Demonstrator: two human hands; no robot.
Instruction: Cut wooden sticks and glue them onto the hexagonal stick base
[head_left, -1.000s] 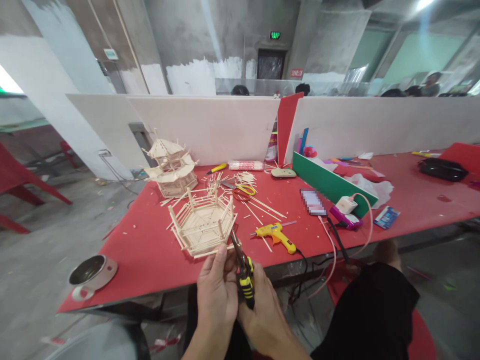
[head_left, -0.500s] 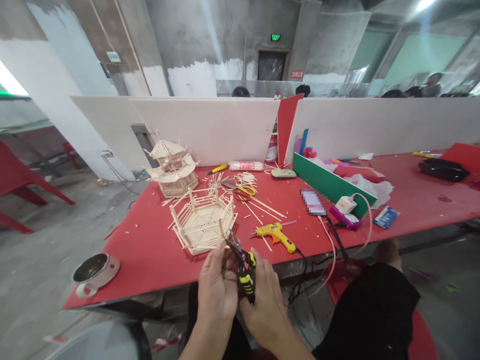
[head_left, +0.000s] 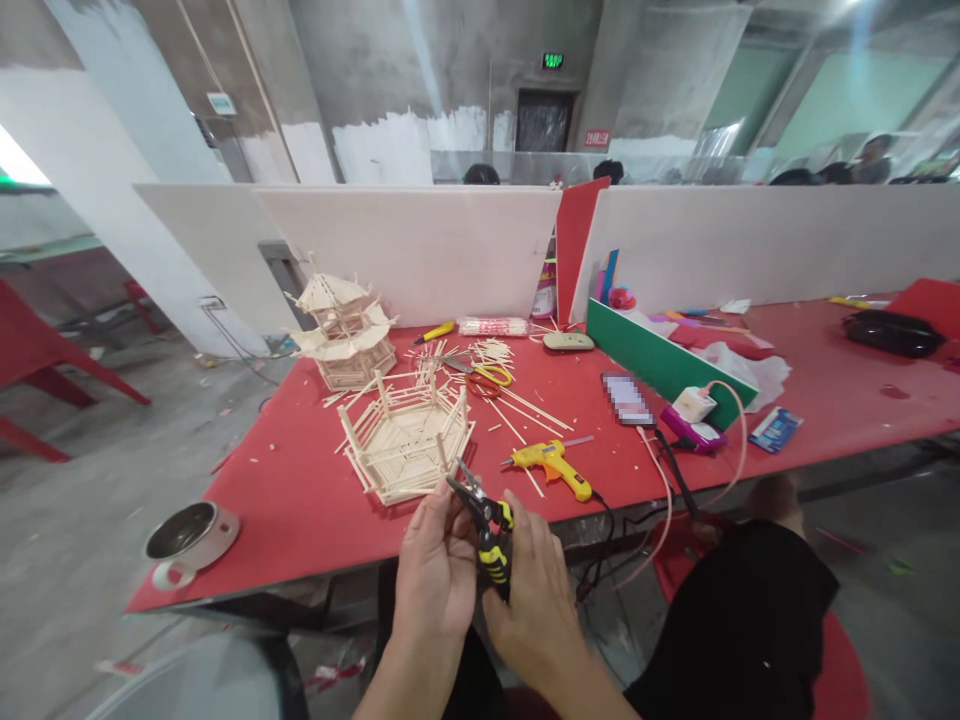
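Observation:
My right hand (head_left: 534, 605) is wrapped round the black-and-yellow handles of a pair of snips (head_left: 491, 540), whose pointed jaws are spread and point up and left. Close beside the jaws, my left hand (head_left: 437, 570) has its thumb and fingers pinched together; whatever is between them is too small to make out. Just beyond both hands stands a six-sided frame of thin wooden sticks (head_left: 405, 445), with posts and railings round a flat floor. A yellow glue gun (head_left: 551, 465) lies on its side to the right of the frame.
On the red table (head_left: 285, 500) stand a stick-built pagoda (head_left: 341, 335) and a white mug (head_left: 191, 545) near the left edge. Scissors (head_left: 484, 375) and loose sticks (head_left: 536, 410) lie behind the frame. Right of them are a phone (head_left: 628, 400), a green board (head_left: 667, 360) and charging cables (head_left: 667, 480).
The view has tilted slightly, so the table sits a little higher. Both hands and the snips keep nearly the same pose.

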